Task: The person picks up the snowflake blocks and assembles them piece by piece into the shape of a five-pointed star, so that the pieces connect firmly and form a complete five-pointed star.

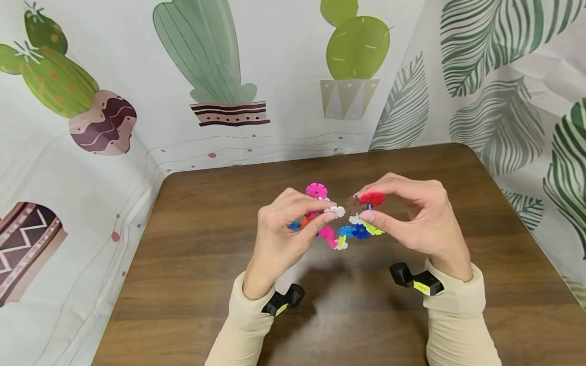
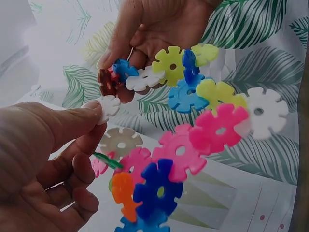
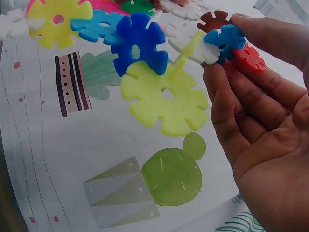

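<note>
A chain of notched plastic flower discs in many colours hangs in the air between both hands above the table. My left hand (image 1: 286, 231) pinches a white disc (image 2: 110, 109) between thumb and forefinger. Close by, my right hand (image 1: 423, 218) grips the chain's end, where a brown disc (image 1: 354, 206), a red disc (image 1: 373, 198) and a small blue disc (image 3: 224, 44) meet. The white and brown discs nearly touch in the head view. Pink discs (image 2: 219, 129), a dark blue disc (image 3: 140, 44) and a yellow disc (image 3: 165, 99) form the sagging middle. Whether the pinched white disc joins the chain is hidden.
Below the hands lies a brown wooden table (image 1: 192, 264). A white cloth (image 1: 288, 66) printed with cacti and leaves hangs behind and around it. Each wrist carries a small black camera, such as the right one (image 1: 416, 279).
</note>
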`<state>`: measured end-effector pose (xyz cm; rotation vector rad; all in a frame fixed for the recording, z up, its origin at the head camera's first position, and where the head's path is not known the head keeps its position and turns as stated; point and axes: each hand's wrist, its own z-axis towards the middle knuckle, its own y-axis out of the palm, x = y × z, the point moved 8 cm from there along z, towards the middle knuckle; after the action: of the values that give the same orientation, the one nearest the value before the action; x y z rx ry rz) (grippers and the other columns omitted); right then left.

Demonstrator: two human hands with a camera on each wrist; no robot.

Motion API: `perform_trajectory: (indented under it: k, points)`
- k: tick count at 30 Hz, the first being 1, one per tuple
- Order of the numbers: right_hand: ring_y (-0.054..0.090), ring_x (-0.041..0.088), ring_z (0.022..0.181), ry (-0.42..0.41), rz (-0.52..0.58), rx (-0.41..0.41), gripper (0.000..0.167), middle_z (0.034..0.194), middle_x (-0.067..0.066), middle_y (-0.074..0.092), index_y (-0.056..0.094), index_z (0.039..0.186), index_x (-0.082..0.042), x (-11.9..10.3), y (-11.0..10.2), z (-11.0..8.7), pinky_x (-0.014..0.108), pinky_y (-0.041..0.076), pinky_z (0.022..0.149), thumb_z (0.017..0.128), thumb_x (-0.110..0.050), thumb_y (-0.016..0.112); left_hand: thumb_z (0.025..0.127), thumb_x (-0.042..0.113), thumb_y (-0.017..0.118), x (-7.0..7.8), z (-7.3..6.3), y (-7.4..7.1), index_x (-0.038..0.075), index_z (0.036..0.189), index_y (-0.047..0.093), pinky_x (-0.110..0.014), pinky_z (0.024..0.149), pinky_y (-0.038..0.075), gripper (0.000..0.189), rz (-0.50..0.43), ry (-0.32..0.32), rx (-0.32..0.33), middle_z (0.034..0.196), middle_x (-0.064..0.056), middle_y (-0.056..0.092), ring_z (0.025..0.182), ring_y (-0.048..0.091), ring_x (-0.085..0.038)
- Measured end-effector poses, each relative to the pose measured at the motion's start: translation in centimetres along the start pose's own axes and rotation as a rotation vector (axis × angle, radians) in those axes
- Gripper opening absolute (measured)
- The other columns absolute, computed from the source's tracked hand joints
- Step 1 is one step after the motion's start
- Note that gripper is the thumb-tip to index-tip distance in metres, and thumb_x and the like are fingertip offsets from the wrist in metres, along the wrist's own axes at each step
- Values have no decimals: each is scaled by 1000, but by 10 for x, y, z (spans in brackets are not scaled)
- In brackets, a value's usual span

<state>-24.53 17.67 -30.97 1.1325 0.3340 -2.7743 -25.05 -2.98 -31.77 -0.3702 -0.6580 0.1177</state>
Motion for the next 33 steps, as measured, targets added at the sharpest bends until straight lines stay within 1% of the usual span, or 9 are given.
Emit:
perform_trajectory:
  k: [2, 6, 12, 16, 22, 26, 28, 30, 33]
  points:
    - [76, 17, 95, 3, -9, -6, 43, 103, 12, 81, 78, 108, 5, 0, 1, 0, 23, 61, 89, 71, 26, 81, 85, 11, 91, 1, 0, 0, 13, 103, 86, -24, 70, 51, 19, 1, 9, 1, 92, 1, 83, 84, 64, -11]
    - [76, 17, 94, -5, -8, -22, 42, 103, 11, 81, 79, 108, 5, 1, 4, 0, 24, 61, 89, 71, 25, 82, 85, 11, 91, 1, -1, 1, 13, 102, 86, -29, 67, 52, 18, -3, 7, 4, 88, 2, 82, 82, 63, -9]
    - [77, 18, 96, -18, 30, -69, 42, 105, 12, 82, 78, 110, 6, 2, 8, 1, 25, 62, 88, 73, 25, 81, 85, 9, 91, 1, -1, 0, 11, 98, 85, -29, 63, 50, 14, -37, 5, 0, 78, 3, 75, 76, 57, -7]
    - [77, 17, 99, -34, 10, -102, 43, 107, 12, 82, 78, 111, 5, 2, 9, 0, 24, 61, 89, 73, 24, 82, 85, 7, 90, 3, -2, 0, 10, 97, 84, -32, 59, 48, 14, -52, 15, -14, 74, 3, 71, 73, 54, -8]
    - [77, 16, 101, -39, -20, -138, 45, 108, 12, 82, 79, 112, 4, 1, 9, -1, 23, 60, 89, 72, 24, 83, 87, 7, 89, 7, -3, 3, 10, 96, 84, -30, 57, 48, 11, -8, 34, -41, 75, 4, 72, 72, 54, -9]
    - [76, 15, 100, -46, -43, -162, 45, 108, 10, 82, 79, 112, 4, 2, 12, -1, 22, 60, 89, 72, 23, 83, 88, 8, 88, 9, -3, 2, 11, 95, 84, -23, 62, 49, 8, 32, 44, -45, 77, 4, 74, 74, 57, -8]
    - [76, 15, 99, -50, -45, -167, 44, 108, 10, 82, 79, 112, 4, 3, 12, -1, 22, 60, 90, 72, 23, 83, 87, 7, 88, 9, -3, 1, 10, 94, 84, -19, 63, 47, 9, 33, 47, -41, 77, 4, 74, 73, 57, -7]
    - [76, 15, 100, -52, -36, -169, 44, 108, 10, 82, 79, 112, 4, 3, 13, -1, 23, 60, 90, 73, 23, 82, 87, 6, 89, 9, -4, 0, 10, 94, 84, -19, 62, 46, 10, 28, 49, -34, 75, 3, 73, 72, 56, -7]
    - [77, 16, 102, -53, -11, -171, 44, 109, 12, 81, 78, 113, 5, 3, 14, -1, 23, 60, 91, 73, 24, 81, 85, 5, 89, 9, -4, -1, 10, 94, 84, -24, 58, 47, 11, 17, 52, -20, 74, 3, 72, 70, 55, -7]
